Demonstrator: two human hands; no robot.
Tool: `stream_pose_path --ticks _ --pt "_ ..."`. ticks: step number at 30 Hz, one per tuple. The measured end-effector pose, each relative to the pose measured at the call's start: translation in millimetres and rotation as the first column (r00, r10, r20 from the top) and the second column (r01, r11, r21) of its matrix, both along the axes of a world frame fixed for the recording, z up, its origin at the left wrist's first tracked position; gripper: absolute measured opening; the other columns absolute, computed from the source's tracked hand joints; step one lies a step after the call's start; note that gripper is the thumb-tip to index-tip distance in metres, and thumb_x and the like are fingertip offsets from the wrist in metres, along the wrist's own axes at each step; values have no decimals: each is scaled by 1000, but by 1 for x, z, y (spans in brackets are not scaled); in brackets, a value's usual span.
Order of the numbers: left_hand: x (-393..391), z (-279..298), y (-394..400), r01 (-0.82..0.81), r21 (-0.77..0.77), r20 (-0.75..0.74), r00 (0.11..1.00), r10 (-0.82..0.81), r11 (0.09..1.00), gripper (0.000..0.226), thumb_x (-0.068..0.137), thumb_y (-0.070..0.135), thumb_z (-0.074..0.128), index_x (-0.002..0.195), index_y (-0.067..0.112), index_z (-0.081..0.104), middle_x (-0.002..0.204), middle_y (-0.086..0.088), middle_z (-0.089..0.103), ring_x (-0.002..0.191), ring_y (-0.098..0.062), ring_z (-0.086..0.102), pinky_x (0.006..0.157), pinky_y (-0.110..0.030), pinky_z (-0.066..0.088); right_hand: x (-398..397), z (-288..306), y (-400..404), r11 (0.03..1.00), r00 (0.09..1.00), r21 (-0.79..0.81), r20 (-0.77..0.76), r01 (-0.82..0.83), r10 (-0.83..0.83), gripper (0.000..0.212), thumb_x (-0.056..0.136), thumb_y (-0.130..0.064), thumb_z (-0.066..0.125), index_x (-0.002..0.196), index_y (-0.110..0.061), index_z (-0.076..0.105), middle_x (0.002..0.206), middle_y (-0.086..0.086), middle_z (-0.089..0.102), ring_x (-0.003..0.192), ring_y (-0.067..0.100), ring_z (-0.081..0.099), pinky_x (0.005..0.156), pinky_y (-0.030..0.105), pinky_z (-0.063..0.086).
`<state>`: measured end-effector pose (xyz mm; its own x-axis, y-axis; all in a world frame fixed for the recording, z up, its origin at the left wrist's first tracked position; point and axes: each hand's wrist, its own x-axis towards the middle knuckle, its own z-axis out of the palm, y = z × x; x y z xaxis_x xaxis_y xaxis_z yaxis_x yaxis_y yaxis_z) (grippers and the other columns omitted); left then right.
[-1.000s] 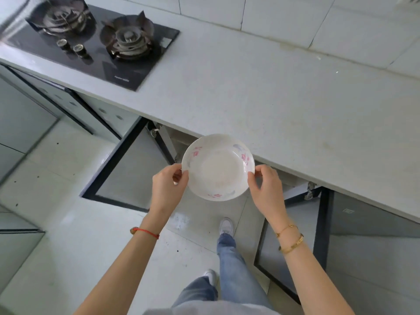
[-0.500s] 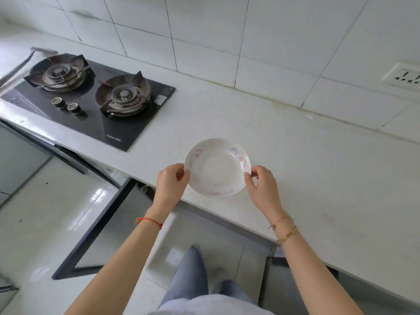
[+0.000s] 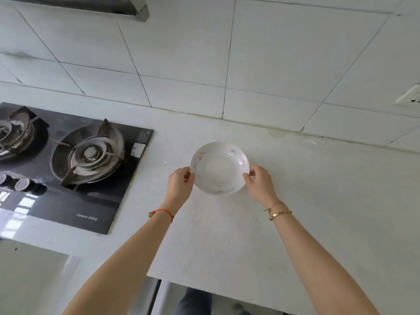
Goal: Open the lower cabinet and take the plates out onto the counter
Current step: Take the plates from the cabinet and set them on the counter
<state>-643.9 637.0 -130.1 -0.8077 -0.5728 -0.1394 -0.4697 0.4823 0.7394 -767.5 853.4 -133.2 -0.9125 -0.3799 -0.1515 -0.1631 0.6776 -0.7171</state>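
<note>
A white plate with faint pink and blue flower marks is over the middle of the pale counter, close to its surface. I cannot tell whether it touches. My left hand grips its left rim and my right hand grips its right rim. The lower cabinet is almost out of view; only a strip of an open door shows under the counter's front edge.
A black gas hob with two burners and knobs is set into the counter to the left of the plate. The white tiled wall rises behind, with a socket at the far right and a hood edge above.
Both hands have carried the plate up from in front of the open cabinet and forward over the counter. The view has lifted from the floor to the counter and wall.
</note>
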Motion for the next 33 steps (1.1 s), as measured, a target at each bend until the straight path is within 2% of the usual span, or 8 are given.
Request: stream_pose_path --ticks 3,6,9,14,18,25,30,33 --pt "-33 -15 -27 24 7 35 999 -24 1000 21 93 16 52 84 2 65 81 -12 66 79 -30 59 73 -37 49 -30 -11 -26 999 1000 33 12 21 -21 17 91 -20 58 89 -3 58 92 11 63 94 28 57 76 31 43" --pt "-61 -27 -48 37 9 47 998 -38 999 22 93 16 52 84 1 65 82 -14 67 79 -32 59 72 -37 47 -54 -21 -47 997 998 61 28 54 -56 20 91 -20 57 88 0 58 91 13 64 91 28 59 71 31 45" --pt "-87 -37 -65 46 15 48 998 -46 999 23 93 17 52 83 0 64 83 -15 66 79 -33 58 70 -38 48 -76 -29 -65 993 995 68 25 92 -94 22 91 -18 57 89 4 59 91 18 65 90 31 59 74 38 48" --pt "-118 -50 -87 53 23 52 997 -54 998 21 92 16 52 80 1 62 81 -13 66 77 -29 58 61 -19 39 -102 -35 -86 991 993 68 18 112 -114 21 91 -15 58 91 6 59 91 21 64 88 33 60 72 37 47" --pt "-130 -57 -97 67 13 49 997 -68 998 19 92 16 53 80 5 63 80 -10 66 75 -25 57 58 -10 34 -111 -39 -95 990 993 83 22 114 -116 20 92 -16 58 92 4 60 91 19 65 87 31 60 66 28 42" --pt "-130 -63 -100 119 31 56 991 -121 992 20 94 15 53 99 3 69 93 -12 69 83 -25 61 72 -23 41 -112 -45 -97 989 992 91 42 118 -122 16 91 -17 59 85 -2 56 79 8 56 74 20 51 63 25 36" --pt "-128 -56 -100 135 5 75 988 -135 991 24 94 17 55 113 9 67 99 -9 68 79 -15 56 72 -21 39 -110 -41 -96 987 988 95 71 128 -135 21 92 -21 59 93 1 59 88 11 60 81 22 54 67 28 41" --pt "-119 -48 -101 160 -49 100 983 -155 986 34 96 19 54 127 8 60 108 -9 65 88 -18 60 78 -27 46 -101 -35 -90 983 988 126 66 132 -141 31 94 -24 56 112 1 58 112 15 60 105 28 55 88 38 49"
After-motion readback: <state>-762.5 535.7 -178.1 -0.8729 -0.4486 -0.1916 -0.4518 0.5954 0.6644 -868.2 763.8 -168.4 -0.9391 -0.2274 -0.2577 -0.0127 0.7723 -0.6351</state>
